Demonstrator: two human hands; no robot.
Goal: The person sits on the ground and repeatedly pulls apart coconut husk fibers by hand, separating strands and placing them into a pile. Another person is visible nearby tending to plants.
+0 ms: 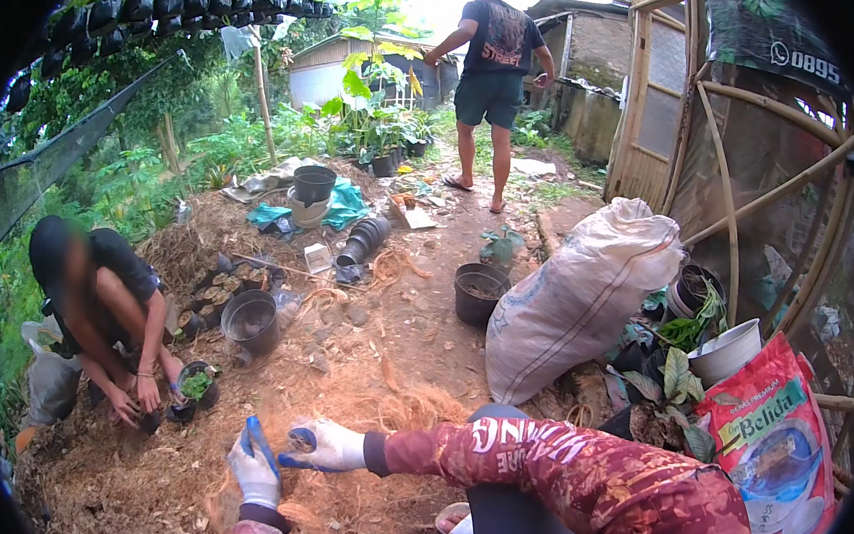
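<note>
My left hand, in a white glove with blue palm and fingertips, is over a heap of loose brown coconut fibre. Its fingers point up and stand slightly apart, and I see nothing held in them. Close on its right is my right hand, in a matching glove. The right fingers are curled, with a small brownish patch at their tips; whether that is fibre or dirt I cannot make out. Strands of fibre lie around and beneath both hands.
A crouching person at left handles small black pots beside a potted green plant. Black pots stand ahead. A bulging white sack and a red bag are at right. Another person walks on the path.
</note>
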